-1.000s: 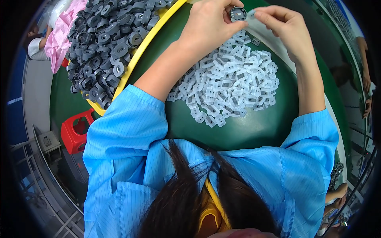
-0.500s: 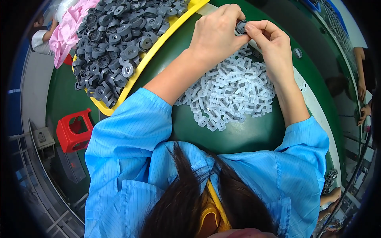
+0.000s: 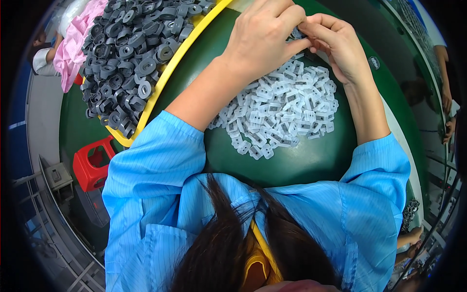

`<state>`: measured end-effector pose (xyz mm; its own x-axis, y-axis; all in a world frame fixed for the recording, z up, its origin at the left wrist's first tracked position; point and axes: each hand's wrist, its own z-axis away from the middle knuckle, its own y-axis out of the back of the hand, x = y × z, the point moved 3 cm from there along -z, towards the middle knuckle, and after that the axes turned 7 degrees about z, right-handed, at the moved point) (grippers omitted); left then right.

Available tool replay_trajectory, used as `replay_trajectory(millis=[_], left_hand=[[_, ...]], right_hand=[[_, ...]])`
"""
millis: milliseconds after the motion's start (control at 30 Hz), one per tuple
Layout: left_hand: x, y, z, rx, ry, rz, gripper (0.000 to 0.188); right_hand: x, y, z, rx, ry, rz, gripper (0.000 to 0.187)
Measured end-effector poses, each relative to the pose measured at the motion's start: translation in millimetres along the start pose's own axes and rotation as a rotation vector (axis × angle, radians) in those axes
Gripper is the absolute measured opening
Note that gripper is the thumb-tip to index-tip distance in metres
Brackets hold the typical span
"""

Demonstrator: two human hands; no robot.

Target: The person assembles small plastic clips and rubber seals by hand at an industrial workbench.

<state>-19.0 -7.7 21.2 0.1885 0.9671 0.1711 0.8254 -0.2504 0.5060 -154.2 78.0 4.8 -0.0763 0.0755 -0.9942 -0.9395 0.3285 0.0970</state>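
Note:
My left hand (image 3: 267,36) and my right hand (image 3: 340,44) meet above the far side of the green table (image 3: 301,168). Between their fingertips is a small dark grey plastic part (image 3: 296,33), mostly covered by my fingers. The left thumb and fingers are closed on its near left side. From the right, my thumb and forefinger pinch at the same part. Just below the hands lies a heap of small translucent white plastic pieces (image 3: 279,109). Left of my left forearm, a yellow tray (image 3: 160,92) holds a pile of dark grey plastic parts (image 3: 126,53).
A red stool (image 3: 92,163) stands on the floor at the left. Pink cloth (image 3: 73,58) lies beyond the tray, near another person's arm. A small clear piece (image 3: 374,63) sits right of my right hand. Other people's hands (image 3: 446,102) show at the right edge.
My right fingers have closed in over the grey part, which is now more hidden. The whole view has shifted slightly, with the tray appearing farther left.

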Motion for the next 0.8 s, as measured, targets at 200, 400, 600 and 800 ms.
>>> replay_trajectory(millis=[200,400,600,800], left_hand=[[-8,-3,5,-0.149,-0.054,0.094,0.034],[3,5,-4,-0.117,0.011,0.247,0.031],[4,4,-1,-0.121,-0.024,0.096,0.032],[-5,5,-2,-0.05,0.12,0.346,0.034]], right_hand=[[-3,12,3,-0.154,-0.056,0.026,0.02],[-7,11,6,-0.067,0.009,0.242,0.022],[-1,6,0,-0.02,0.117,0.49,0.017],[5,21,-4,-0.096,0.05,0.078,0.018]])
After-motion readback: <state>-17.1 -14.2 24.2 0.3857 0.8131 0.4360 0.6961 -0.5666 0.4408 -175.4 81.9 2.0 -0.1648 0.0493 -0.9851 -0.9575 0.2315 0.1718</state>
